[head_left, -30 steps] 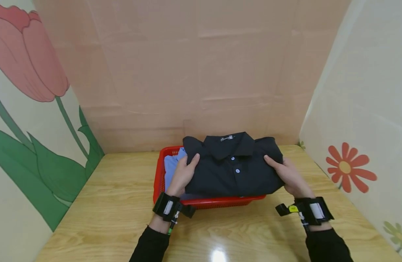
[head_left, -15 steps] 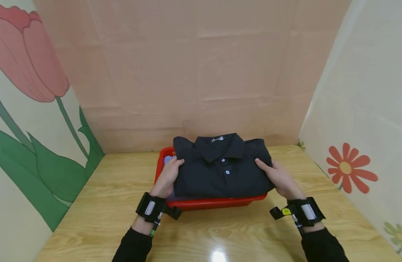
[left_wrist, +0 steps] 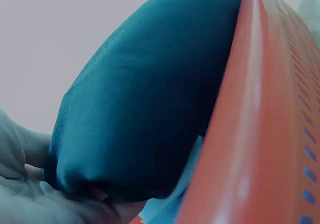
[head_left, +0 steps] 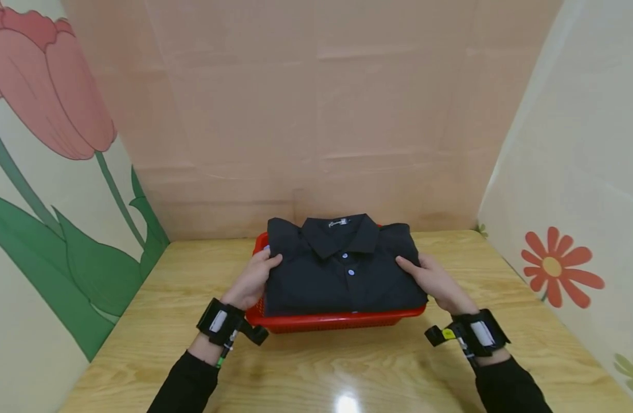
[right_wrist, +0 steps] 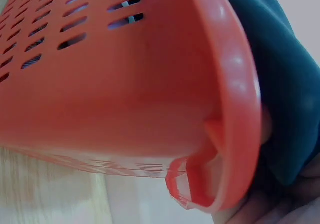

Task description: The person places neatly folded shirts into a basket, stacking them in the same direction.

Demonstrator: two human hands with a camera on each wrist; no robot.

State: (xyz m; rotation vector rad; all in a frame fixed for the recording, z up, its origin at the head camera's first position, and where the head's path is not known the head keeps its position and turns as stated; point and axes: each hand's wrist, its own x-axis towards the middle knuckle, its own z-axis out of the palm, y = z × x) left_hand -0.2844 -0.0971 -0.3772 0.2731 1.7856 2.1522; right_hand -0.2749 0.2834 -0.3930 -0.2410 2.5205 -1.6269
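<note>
A folded black collared shirt [head_left: 321, 281] with white buttons lies over the top of a red plastic basket [head_left: 337, 323], its collar toward the back wall. My left hand [head_left: 251, 278] grips the shirt's left side, thumb on top and fingers beneath; in the left wrist view the fingers go under the folded cloth. On the opposite side my right hand [head_left: 440, 284] holds the right edge, thumb on top. The right wrist view has those fingers [right_wrist: 265, 209] between the shirt and the basket's rim. Light blue cloth [left_wrist: 172, 206] shows under the shirt in the left wrist view.
The basket stands on a wooden table [head_left: 306, 367] near the brown back wall [head_left: 316, 115]. A tulip-printed panel [head_left: 53, 92] rises on the left, and a white panel with a red flower [head_left: 554, 267] on the right.
Both hands have carried the black shirt left and slightly down, so it now covers most of the basket's opening. The blue cloth at the left has become almost hidden in the head view.
</note>
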